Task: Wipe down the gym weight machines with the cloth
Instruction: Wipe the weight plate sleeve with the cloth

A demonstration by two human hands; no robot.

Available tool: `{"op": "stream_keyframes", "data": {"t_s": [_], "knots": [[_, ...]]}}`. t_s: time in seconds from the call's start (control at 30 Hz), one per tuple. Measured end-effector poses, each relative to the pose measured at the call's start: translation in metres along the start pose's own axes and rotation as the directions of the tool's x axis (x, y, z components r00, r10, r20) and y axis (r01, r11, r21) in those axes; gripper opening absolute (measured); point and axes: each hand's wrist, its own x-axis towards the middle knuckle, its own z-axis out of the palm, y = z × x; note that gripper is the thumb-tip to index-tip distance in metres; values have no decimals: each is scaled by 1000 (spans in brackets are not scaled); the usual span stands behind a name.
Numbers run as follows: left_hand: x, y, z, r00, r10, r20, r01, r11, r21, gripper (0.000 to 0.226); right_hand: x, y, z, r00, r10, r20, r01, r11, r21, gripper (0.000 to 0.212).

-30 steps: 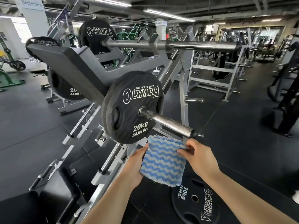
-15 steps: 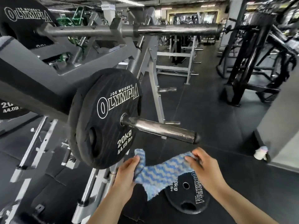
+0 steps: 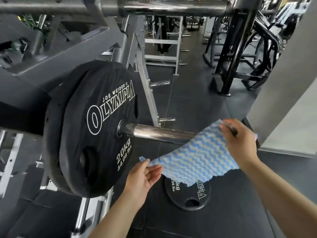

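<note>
Cloth: the blue-and-white wavy cloth point(image 3: 193, 162) is spread flat in the air at the near right, draped across the outer end of the steel bar point(image 3: 159, 133) so that the bar's tip is hidden behind it.
Left hand: the left hand point(image 3: 143, 177) pinches the cloth's near-left corner between thumb and fingers, palm turned up.
Right hand: the right hand point(image 3: 238, 143) holds the far-right edge, fingers curled over the top of the fabric.
Step in hand: probably laying the cloth over the bar to wrap and wipe it; no wiping grip on the bar is taken yet.
Risk, slip: the left hand's hold is only on a corner, so a tug along the bar could pull that corner free and leave the cloth hanging from one hand.
Risk, snag: the bar's end is covered, and the cloth could catch on it and bunch instead of sliding.
Risk, plate: the black 20 kg plate point(image 3: 96, 133) sits on the bar just left of the hands; a stroke carried too far left would drive knuckles into its face.
Risk, footing: a second plate point(image 3: 187, 197) lies flat on the dark floor point(image 3: 197, 103) right below the cloth, easy to step on while attention is on the bar.
In the way: the grey frame point(image 3: 56, 59) crowds the far left, and its upright with short pegs point(image 3: 145, 93) stands just behind the bar.
Further off: black machines point(image 3: 240, 48) at the far right, a grey wall panel point(image 3: 288, 103) close on the right.
</note>
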Motion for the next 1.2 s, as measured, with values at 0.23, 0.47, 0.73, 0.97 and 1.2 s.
{"op": "stream_keyframes", "data": {"t_s": [0.23,0.47,0.73,0.97,1.2], "knots": [[25,-1,39,868,489,82,-494,840,222,15,68,-8,26,997,71,-27,-76,958,-277,42],[74,-43,80,342,392,854,-610,-599,519,46,-12,33,56,904,-253,344,412,732,-543,36],[108,-7,38,395,563,726,-321,-656,683,45,22,-8,114,664,-287,690,706,544,-454,62],[96,-7,15,404,887,226,-393,-55,918,50,35,-70,185,516,-319,795,723,660,-204,40],[81,67,31,953,115,-281,-230,877,-421,43,40,-115,237,465,-187,865,537,837,-108,57]]}}
